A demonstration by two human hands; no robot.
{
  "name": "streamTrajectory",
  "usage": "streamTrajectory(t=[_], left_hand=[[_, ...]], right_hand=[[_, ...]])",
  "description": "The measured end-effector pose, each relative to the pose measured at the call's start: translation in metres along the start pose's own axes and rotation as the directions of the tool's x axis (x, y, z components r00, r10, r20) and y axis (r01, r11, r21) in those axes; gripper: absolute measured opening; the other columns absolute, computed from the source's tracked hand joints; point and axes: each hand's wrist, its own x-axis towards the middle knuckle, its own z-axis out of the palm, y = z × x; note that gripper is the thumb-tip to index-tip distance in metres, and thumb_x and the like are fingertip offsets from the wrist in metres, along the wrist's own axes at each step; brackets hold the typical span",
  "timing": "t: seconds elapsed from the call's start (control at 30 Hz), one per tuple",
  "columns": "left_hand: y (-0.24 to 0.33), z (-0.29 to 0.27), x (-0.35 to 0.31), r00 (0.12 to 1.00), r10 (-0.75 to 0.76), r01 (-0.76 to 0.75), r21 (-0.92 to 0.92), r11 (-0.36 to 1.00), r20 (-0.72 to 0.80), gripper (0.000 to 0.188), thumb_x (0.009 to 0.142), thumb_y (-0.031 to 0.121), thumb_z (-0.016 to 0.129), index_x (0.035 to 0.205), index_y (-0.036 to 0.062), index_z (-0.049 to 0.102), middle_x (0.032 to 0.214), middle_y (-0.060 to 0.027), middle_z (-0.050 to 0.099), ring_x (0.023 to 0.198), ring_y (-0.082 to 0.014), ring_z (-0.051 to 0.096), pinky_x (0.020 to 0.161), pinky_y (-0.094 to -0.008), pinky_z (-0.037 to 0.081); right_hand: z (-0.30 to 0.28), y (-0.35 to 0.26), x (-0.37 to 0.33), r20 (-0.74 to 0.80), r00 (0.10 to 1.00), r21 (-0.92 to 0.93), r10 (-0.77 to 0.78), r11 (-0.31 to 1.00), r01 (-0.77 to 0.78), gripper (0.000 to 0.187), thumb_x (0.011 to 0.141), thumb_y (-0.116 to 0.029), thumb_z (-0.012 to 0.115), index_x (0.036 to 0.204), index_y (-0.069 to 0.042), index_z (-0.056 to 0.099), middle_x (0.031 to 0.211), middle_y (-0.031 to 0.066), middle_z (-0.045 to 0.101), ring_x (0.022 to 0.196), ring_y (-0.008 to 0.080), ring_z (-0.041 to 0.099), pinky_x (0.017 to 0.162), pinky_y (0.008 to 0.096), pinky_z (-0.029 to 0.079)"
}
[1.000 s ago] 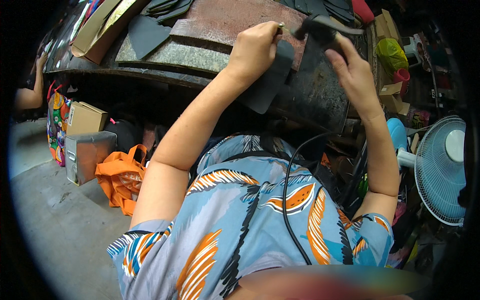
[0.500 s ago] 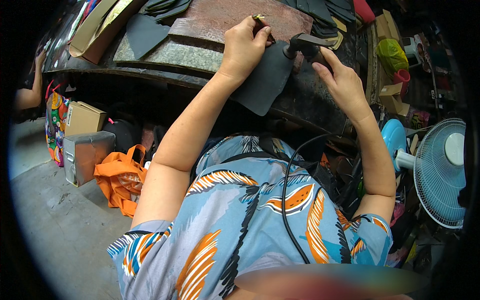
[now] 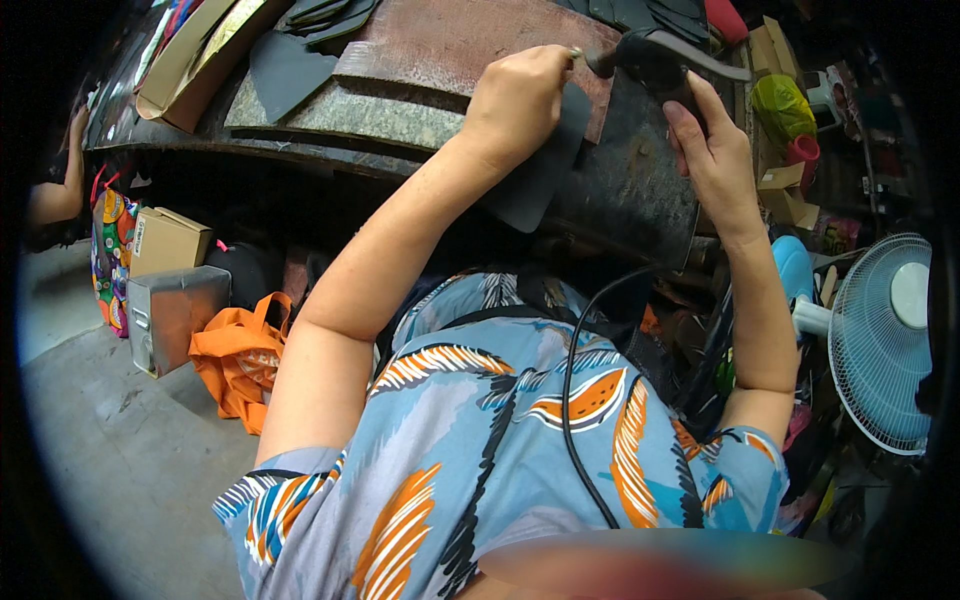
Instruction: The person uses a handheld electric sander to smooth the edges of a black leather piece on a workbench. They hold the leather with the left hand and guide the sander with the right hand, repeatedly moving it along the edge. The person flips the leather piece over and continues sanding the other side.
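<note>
My left hand (image 3: 522,108) is closed over the worn board, its fingers around a slim punch-like tool (image 3: 577,53) whose end just shows beside the fingertips. Under that hand lies a dark grey flat sheet piece (image 3: 535,190), overhanging the table's near edge; the hand hides much of it. My right hand (image 3: 712,150) grips a hammer (image 3: 655,58) by its dark handle. The hammer's round striking face is close to the tool's end, and its curved claw points right. Whether face and tool touch, I cannot tell.
A reddish board (image 3: 440,45) and a speckled slab (image 3: 400,118) cover the dark table. Stacked dark pieces (image 3: 330,18) and a cardboard box (image 3: 195,70) sit left. A fan (image 3: 880,340) stands right, an orange bag (image 3: 235,350) on the floor left. Another person's arm (image 3: 62,190) shows far left.
My left hand has turned and shifted right, hiding most of the slim tool. The hammer in my right hand has risen up and to the right, away from the sheet piece.
</note>
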Motion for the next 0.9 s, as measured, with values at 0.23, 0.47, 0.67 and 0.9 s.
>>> streamTrajectory(t=[0.23, 0.47, 0.67, 0.9], left_hand=[[-0.013, -0.003, -0.005, 0.896, -0.44, 0.415, -0.485, 0.77, 0.068, 0.013, 0.093, 0.009, 0.062, 0.099, -0.0026, 0.064, 0.086, -0.0107, 0.07, 0.078, -0.0156, 0.071, 0.069, -0.0269, 0.058], [-0.013, -0.004, -0.002, 0.878, -0.457, 0.467, -0.478, 0.744, 0.145, 0.016, 0.094, 0.01, 0.062, 0.102, -0.0032, 0.065, 0.089, -0.0102, 0.07, 0.079, -0.0134, 0.07, 0.07, -0.0241, 0.057], [-0.011, -0.006, 0.001, 0.969, -0.236, 0.246, -0.196, 0.949, 0.074, 0.015, 0.091, 0.011, 0.065, 0.1, -0.0015, 0.065, 0.089, -0.0142, 0.07, 0.076, -0.02, 0.071, 0.069, -0.0293, 0.056], [0.002, 0.004, 0.008, 0.99, 0.124, -0.129, 0.073, 0.989, 0.066, 0.009, 0.087, 0.005, 0.063, 0.094, 0.0014, 0.059, 0.086, -0.0183, 0.065, 0.081, -0.0358, 0.066, 0.07, -0.0409, 0.055]], right_hand=[[0.014, 0.005, -0.008, 0.166, 0.984, -0.298, 0.068, 0.954, -0.016, 0.048, 0.096, -0.048, 0.052, 0.13, -0.015, 0.054, 0.09, 0.0191, 0.07, 0.088, 0.0391, 0.067, 0.074, 0.0451, 0.052], [0.021, 0.012, -0.011, 0.155, 0.978, -0.308, 0.142, 0.947, -0.089, 0.047, 0.096, -0.047, 0.05, 0.131, -0.016, 0.054, 0.091, 0.0195, 0.07, 0.09, 0.0384, 0.067, 0.076, 0.044, 0.052], [-0.009, -0.023, 0.002, 0.066, 0.984, -0.107, 0.168, 0.981, -0.161, 0.039, 0.093, -0.035, 0.063, 0.124, -0.011, 0.062, 0.099, 0.0179, 0.07, 0.091, 0.0296, 0.07, 0.078, 0.0354, 0.052], [-0.021, -0.021, 0.006, -0.177, 0.929, 0.08, -0.325, 0.936, 0.343, 0.038, 0.101, -0.028, 0.052, 0.129, -0.004, 0.051, 0.068, 0.0006, 0.055, 0.056, 0.0058, 0.05, 0.051, 0.0209, 0.041]])
